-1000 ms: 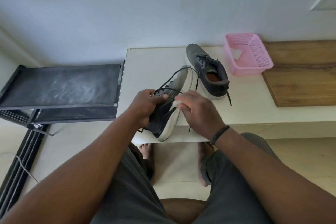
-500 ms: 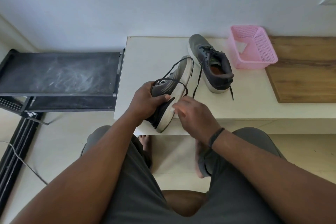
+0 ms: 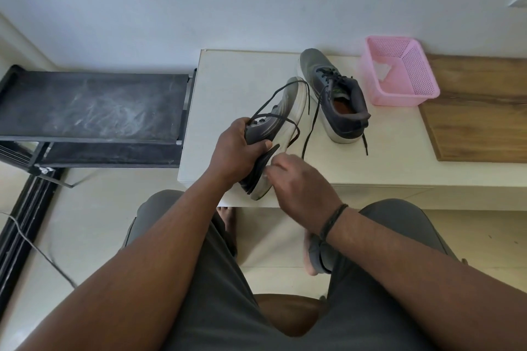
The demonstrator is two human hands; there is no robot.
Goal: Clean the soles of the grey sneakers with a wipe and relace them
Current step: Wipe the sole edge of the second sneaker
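My left hand (image 3: 238, 148) grips a grey sneaker (image 3: 278, 120) around its upper and holds it on its side above the white table (image 3: 245, 71), its pale sole facing right. The sneaker's black laces hang loose in loops. My right hand (image 3: 296, 179) presses a white wipe (image 3: 278, 152) against the sole near the heel; the fingers curl over the wipe and hide most of it. The second grey sneaker (image 3: 333, 94) stands upright on the table farther back, its laces trailing loose.
A pink mesh basket (image 3: 399, 71) with something white inside sits at the back right of the table. A wooden board (image 3: 479, 111) lies to its right. A dusty black rack (image 3: 91, 108) stands to the left, with a cable on the floor below.
My right hand has slid with the wipe down the sole toward the heel. My left hand keeps its hold on the sneaker; my view has shifted slightly.
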